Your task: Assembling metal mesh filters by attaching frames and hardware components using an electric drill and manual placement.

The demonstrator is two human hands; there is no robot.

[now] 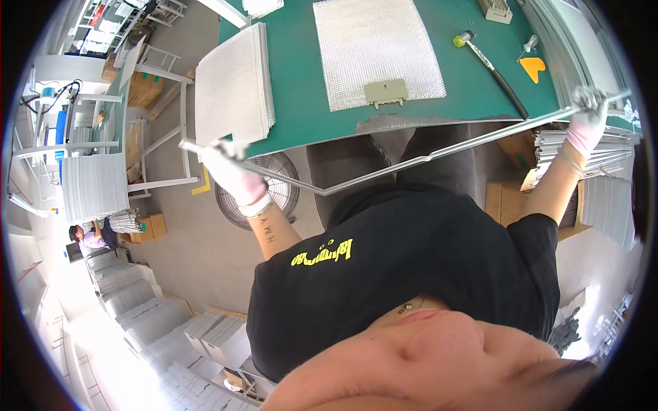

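Left hand point(229, 171), gloved white, has its grip closed around the left end of a long thin metal frame strip point(411, 159). The strip runs level across the body at the near edge of the surface point(301, 82), apparently so both ends can be controlled at once. Its middle carries a small kink.

Right hand point(587, 120), also gloved, grips the strip's right end, closed.

On the green surface: a stack of mesh sheets point(233, 85) far left, one mesh panel point(377, 51) centre with a grey latch piece point(386, 92) on its near edge, a mallet point(490, 65) and an orange tool point(532, 67) right.

Below, a floor fan point(274, 188); cardboard boxes and a seated person point(89, 236) at left.
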